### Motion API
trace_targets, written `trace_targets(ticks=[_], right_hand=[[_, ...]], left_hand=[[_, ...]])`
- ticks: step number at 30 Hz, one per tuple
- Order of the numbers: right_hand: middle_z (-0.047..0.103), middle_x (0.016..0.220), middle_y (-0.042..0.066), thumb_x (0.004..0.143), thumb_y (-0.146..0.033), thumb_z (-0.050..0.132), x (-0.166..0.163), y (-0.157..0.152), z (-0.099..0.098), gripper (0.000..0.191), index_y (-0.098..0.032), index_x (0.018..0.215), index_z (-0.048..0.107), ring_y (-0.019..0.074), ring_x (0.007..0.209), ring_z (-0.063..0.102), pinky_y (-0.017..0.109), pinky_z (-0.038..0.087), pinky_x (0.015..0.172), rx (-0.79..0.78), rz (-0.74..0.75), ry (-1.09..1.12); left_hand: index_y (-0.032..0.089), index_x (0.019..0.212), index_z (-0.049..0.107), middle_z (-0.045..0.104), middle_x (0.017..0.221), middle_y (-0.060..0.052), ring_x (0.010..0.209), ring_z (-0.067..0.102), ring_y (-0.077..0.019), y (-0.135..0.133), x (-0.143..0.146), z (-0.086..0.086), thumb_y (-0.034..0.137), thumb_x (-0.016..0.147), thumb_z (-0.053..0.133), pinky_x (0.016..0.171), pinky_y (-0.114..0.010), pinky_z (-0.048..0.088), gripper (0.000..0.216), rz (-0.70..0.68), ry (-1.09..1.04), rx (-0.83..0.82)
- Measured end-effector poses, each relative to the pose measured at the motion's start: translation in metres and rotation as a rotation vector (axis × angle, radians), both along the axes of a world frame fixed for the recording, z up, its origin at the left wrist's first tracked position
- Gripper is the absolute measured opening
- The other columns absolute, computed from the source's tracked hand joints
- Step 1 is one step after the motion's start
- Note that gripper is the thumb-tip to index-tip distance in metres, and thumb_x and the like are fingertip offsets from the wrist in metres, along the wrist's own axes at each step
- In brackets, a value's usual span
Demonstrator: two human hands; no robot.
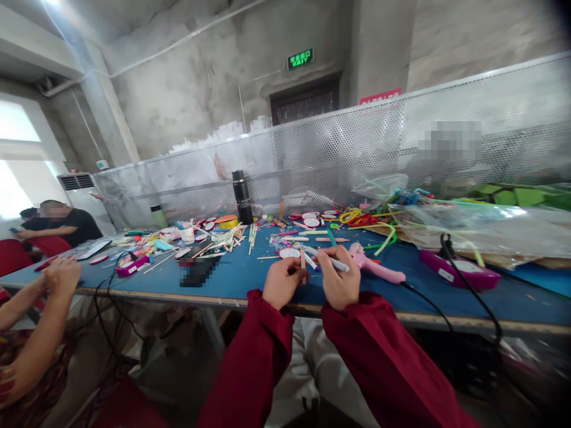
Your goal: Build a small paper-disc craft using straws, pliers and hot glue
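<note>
Near the table's front edge, my left hand (282, 283) is closed around a flat wooden craft stick (303, 258), which stands upright between thumb and fingers. My right hand (342, 279) grips a white marker pen (335, 261) in a writing hold. The pen's tip end points left, close to the stick's upper part. Just beyond both hands lies a white disc with a red rim (289, 253). A pink hot glue gun (381, 268) rests to the right of my right hand, its black cord running over the edge.
Sticks (232, 239), pipe cleaners (352, 216) and scraps litter the blue table (254, 279). A black thermos (241, 197) stands by the mesh partition (330, 148). Purple power strips (461, 270) lie on both sides. At left, another person's hands (62, 276) are above the table edge.
</note>
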State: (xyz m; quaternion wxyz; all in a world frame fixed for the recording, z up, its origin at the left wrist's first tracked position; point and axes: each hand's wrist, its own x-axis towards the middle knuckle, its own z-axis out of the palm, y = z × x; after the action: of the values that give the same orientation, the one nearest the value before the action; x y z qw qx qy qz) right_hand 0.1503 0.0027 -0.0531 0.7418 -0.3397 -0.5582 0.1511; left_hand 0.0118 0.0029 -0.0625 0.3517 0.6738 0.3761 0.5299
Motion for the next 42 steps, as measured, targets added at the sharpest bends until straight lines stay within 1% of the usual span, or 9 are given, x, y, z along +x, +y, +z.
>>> trace_targets(ticks=[10,16,28,34,42], right_hand=[[0.066,0.069,-0.001,0.089,-0.033,0.059,0.0002,0.0008,-0.0010,0.017,-0.022,0.076,0.062,0.0181,0.065,0.062,0.032,0.047,0.063,0.005,0.015,-0.009],[0.066,0.067,-0.002,0.088,-0.033,0.060,-0.0002,-0.0008,0.0006,0.017,-0.022,0.074,0.060,0.0169,0.062,0.061,0.031,0.045,0.061,0.006,0.040,-0.010],[0.066,0.068,-0.002,0.088,-0.034,0.060,0.0002,-0.0003,0.0003,0.018,-0.022,0.075,0.062,0.0173,0.064,0.061,0.031,0.045,0.062,-0.003,0.020,-0.002],[0.065,0.065,-0.002,0.087,-0.032,0.060,-0.0003,-0.0037,0.0025,0.018,-0.022,0.072,0.060,0.0170,0.062,0.060,0.031,0.045,0.061,0.001,0.033,-0.006],[0.065,0.064,-0.002,0.086,-0.033,0.059,-0.0010,-0.0066,0.0065,0.017,-0.023,0.071,0.060,0.0173,0.061,0.059,0.032,0.045,0.060,-0.001,0.032,-0.001]], left_hand=[[0.015,0.089,0.069,0.066,0.070,-0.001,0.062,0.060,-0.0131,0.0003,-0.0004,-0.0012,0.023,0.080,0.063,0.061,-0.023,0.047,0.014,0.003,0.010,-0.002],[0.015,0.088,0.069,0.065,0.068,-0.001,0.060,0.059,-0.0125,0.0002,0.0000,-0.0008,0.022,0.079,0.064,0.059,-0.022,0.046,0.013,-0.003,0.005,0.004],[0.015,0.088,0.068,0.066,0.069,-0.001,0.061,0.059,-0.0129,0.0003,-0.0002,-0.0006,0.023,0.080,0.063,0.060,-0.023,0.047,0.012,0.008,0.023,0.009],[0.016,0.088,0.068,0.066,0.070,-0.001,0.063,0.060,-0.0133,-0.0003,0.0003,-0.0006,0.025,0.080,0.063,0.060,-0.023,0.047,0.014,0.009,0.016,-0.007],[0.015,0.088,0.068,0.066,0.070,-0.001,0.062,0.059,-0.0127,-0.0011,-0.0002,0.0006,0.025,0.080,0.063,0.061,-0.022,0.047,0.013,0.030,0.049,0.011]])
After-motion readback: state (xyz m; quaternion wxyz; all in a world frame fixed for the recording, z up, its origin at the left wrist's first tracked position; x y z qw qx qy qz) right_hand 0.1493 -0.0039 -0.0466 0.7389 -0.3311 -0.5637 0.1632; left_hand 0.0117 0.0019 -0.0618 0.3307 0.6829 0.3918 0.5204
